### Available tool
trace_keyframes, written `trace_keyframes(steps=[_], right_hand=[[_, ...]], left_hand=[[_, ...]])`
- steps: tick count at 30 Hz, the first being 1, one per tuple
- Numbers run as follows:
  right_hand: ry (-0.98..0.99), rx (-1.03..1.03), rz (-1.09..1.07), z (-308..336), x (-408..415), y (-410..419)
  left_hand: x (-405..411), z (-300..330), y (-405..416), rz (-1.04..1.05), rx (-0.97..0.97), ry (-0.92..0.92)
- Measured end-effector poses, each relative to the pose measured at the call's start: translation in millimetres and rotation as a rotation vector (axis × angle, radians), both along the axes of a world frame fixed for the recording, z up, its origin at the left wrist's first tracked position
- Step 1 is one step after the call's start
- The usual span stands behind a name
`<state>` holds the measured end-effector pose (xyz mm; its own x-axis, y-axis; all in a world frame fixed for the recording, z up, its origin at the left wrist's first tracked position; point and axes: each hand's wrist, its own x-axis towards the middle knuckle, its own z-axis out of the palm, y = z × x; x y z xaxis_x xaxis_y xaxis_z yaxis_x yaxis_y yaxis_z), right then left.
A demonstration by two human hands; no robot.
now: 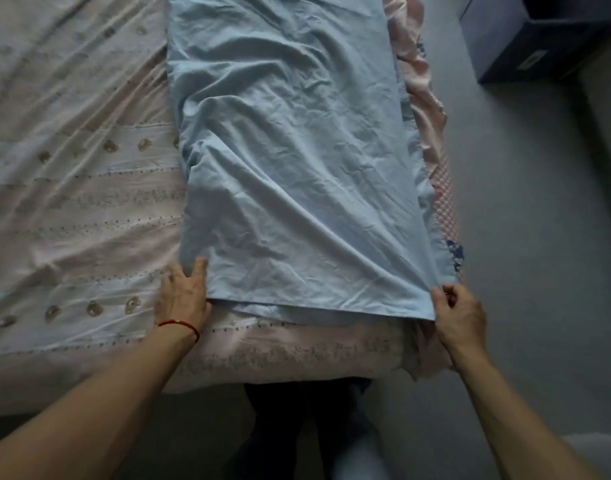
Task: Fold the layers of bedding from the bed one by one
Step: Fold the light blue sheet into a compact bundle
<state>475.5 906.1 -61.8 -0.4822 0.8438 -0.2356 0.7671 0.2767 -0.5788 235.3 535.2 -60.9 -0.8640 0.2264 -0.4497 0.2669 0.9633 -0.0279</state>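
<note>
A light blue sheet [290, 161], folded into a long creased strip, lies along the right side of the bed and runs away from me. My left hand [182, 296] rests at the strip's near left corner, fingers straight and touching the edge. My right hand [458, 313] pinches the near right corner between thumb and curled fingers, lifting it slightly off the bed. Under the blue strip a pale pink patterned sheet [75, 188] covers the bed.
A pink ruffled layer [425, 95] and a checked blue-flowered edge [451, 230] hang over the bed's right side. Grey floor [525, 237] lies to the right, with a dark blue box [525, 39] at the far right. My legs stand at the bed's near edge.
</note>
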Motion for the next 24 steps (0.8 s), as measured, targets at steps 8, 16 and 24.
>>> trace_keyframes(steps=[8,16,24], right_hand=[[-0.032,0.076,-0.107,-1,11,21],[-0.073,0.013,-0.164,-10,2,43],[-0.181,-0.082,0.001,-23,-1,54]], left_hand=[[-9,-3,-18,-0.171,0.119,0.081],[2,-9,-15,-0.263,0.223,0.076],[-7,-18,-10,0.067,0.249,0.154]])
